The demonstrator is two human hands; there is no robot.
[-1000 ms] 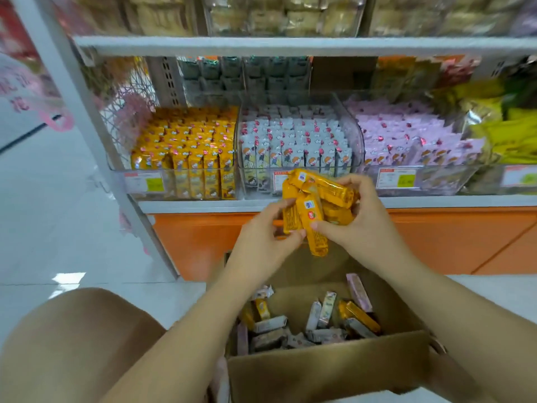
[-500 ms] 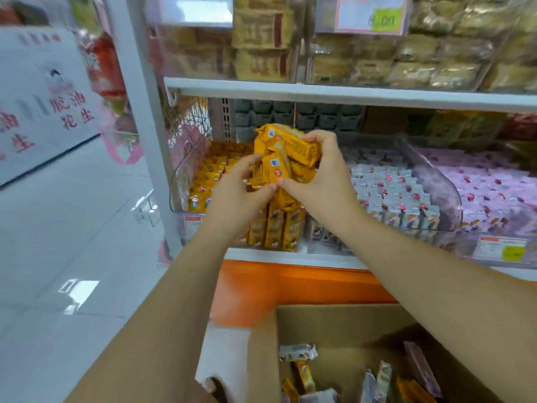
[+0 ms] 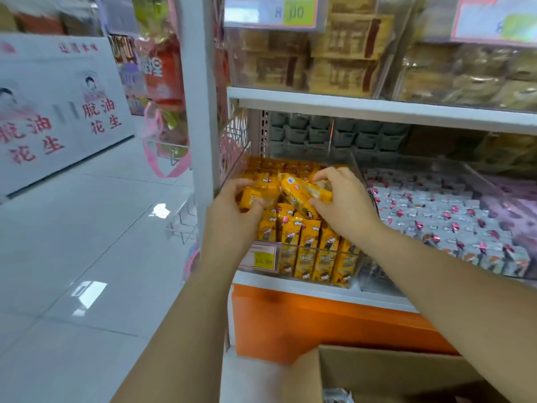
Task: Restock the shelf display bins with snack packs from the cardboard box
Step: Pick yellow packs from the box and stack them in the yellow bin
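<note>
Left hand (image 3: 232, 212): curled round yellow packs (image 3: 305, 193). Right hand (image 3: 345, 205): pinches the same bundle. Bundle, a second ago held above, now down inside the yellow bin (image 3: 235, 170), on its upright rows; placing begins. Clear walls close either side, shelf (image 3: 377, 110) overhead. Box (image 3: 377, 370) below.
</note>
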